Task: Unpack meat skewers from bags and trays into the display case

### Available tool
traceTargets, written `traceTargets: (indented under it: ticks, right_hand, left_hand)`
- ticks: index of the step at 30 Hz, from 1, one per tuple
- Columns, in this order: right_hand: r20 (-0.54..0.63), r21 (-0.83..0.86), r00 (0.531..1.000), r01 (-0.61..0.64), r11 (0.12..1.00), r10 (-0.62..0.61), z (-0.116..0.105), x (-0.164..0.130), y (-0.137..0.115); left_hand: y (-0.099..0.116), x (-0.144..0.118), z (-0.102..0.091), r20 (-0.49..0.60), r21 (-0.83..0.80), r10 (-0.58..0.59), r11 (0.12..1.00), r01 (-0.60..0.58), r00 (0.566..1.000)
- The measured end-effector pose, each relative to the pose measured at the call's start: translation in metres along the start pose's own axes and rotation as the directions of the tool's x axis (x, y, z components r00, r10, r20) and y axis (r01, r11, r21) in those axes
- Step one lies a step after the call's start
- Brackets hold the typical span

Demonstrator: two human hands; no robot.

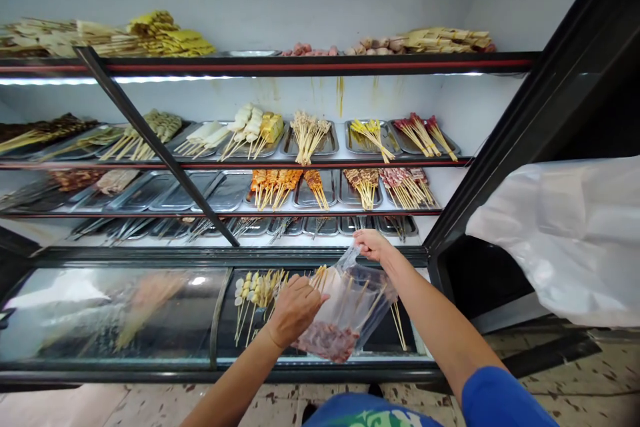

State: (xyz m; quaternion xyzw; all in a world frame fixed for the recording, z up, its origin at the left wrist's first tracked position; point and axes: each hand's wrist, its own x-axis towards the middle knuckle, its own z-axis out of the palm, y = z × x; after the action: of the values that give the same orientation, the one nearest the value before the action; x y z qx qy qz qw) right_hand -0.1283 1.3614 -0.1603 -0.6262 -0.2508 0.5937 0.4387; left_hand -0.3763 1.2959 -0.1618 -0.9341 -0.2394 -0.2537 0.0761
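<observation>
A clear plastic bag (370,310) hangs in front of me over the open part of the lower case. Raw meat skewers (330,341) lie in it, meat at the bottom and sticks pointing up. My right hand (369,245) is closed on the bag's upper corner and stretches it out. At the bag's left side my left hand (299,307) is closed on the plastic; whether it also grips the sticks showing just above its fingers I cannot tell. Behind my left hand, skewers of pale balls (246,288) lie in the lower case.
Shelves hold metal trays (227,190) of skewers, among them orange meat skewers (275,183) and red-and-white ones (403,185). A curved glass cover (125,313) closes the lower case's left part. White plastic bags (565,233) hang at the right beside the dark frame (500,127).
</observation>
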Motion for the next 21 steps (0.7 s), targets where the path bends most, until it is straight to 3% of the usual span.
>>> traceTargets:
  ticks: [2, 3, 4, 5, 6, 7, 8, 9, 10, 13, 16, 19, 21]
  right_hand:
    - [0.006, -0.209, 0.976, 0.214, 0.954, -0.217, 0.002, -0.017, -0.007]
    - [0.063, -0.364, 0.912, 0.400, 0.841, -0.406, 0.004, -0.027, -0.010]
    - [0.191, -0.498, 0.788, 0.592, 0.634, -0.585, 0.007, -0.037, -0.013]
    - [0.372, -0.562, 0.621, 0.742, 0.364, -0.690, 0.011, -0.047, -0.014]
    - [0.556, -0.542, 0.455, 0.833, 0.112, -0.696, 0.015, -0.056, -0.014]
    - [0.693, -0.475, 0.334, 0.878, -0.056, -0.639, 0.019, -0.063, -0.013]
    - [0.783, -0.406, 0.261, 0.902, -0.146, -0.565, 0.022, -0.069, -0.010]
    - [0.831, -0.361, 0.230, 0.916, -0.177, -0.507, 0.025, -0.072, -0.007]
    - [0.849, -0.342, 0.230, 0.925, -0.163, -0.476, 0.028, -0.075, -0.003]
    - [0.831, -0.312, 0.282, 0.950, 0.019, -0.479, 0.030, -0.077, 0.008]
    - [0.829, -0.176, 0.253, 0.965, 0.196, -0.499, 0.027, -0.080, 0.015]
    - [0.848, -0.114, 0.231, 0.959, 0.261, -0.478, 0.021, -0.084, 0.017]
    - [0.853, -0.141, 0.293, 0.927, 0.349, -0.432, 0.019, -0.085, 0.018]
  left_hand:
    - [-0.004, -0.001, 0.000, 0.004, 0.014, -0.035, 0.999, 0.035, 0.999]
    - [-0.007, -0.001, 0.000, 0.010, 0.010, -0.039, 0.999, 0.039, 0.999]
    - [-0.009, -0.001, -0.001, 0.018, -0.005, -0.035, 0.999, 0.035, 0.999]
    - [-0.010, -0.001, -0.003, 0.024, -0.026, -0.029, 0.999, 0.029, 0.999]
    - [-0.012, -0.001, -0.005, 0.028, -0.049, -0.024, 0.999, 0.025, 0.999]
    - [-0.012, 0.000, -0.007, 0.034, -0.067, -0.027, 0.997, 0.029, 0.999]
    - [-0.012, 0.000, -0.009, 0.036, -0.080, -0.038, 0.996, 0.041, 0.999]
    - [-0.012, 0.001, -0.011, 0.038, -0.088, -0.059, 0.994, 0.062, 0.998]
    - [-0.012, 0.002, -0.014, 0.040, -0.096, -0.083, 0.992, 0.087, 0.996]
    - [-0.010, 0.006, -0.020, 0.050, -0.100, -0.150, 0.983, 0.154, 0.987]
    - [-0.010, 0.007, -0.024, 0.071, -0.050, -0.211, 0.975, 0.215, 0.975]
    - [-0.012, 0.007, -0.025, 0.124, -0.031, -0.231, 0.971, 0.237, 0.965]
    - [-0.015, 0.005, -0.024, 0.146, -0.043, -0.248, 0.966, 0.256, 0.958]
